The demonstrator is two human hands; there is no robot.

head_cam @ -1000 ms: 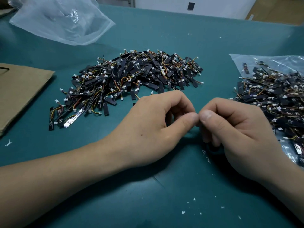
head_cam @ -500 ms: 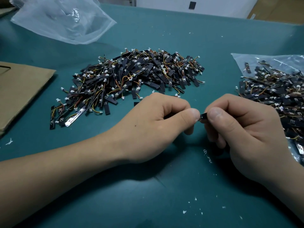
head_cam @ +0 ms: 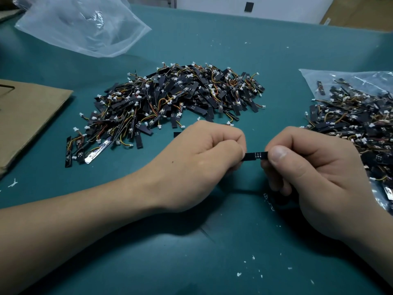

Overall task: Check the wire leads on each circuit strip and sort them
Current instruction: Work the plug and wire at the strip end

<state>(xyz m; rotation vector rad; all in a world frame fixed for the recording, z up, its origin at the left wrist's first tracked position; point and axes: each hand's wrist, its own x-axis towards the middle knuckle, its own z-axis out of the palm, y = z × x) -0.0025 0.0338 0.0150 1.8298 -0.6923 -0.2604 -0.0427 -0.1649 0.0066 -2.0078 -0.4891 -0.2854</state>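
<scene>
Left hand (head_cam: 204, 165) and right hand (head_cam: 314, 177) each pinch one end of a strip (head_cam: 255, 155); leads hidden, so over-pulling could tear them, or I mis-sort into the 12 o'clock pile (head_cam: 180, 99).

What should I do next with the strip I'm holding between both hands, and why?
Probably slide the strip out of one hand: left hand and right hand pinch its ends, only its black middle shows, and the wire leads are hidden, so they cannot be checked yet.
</scene>
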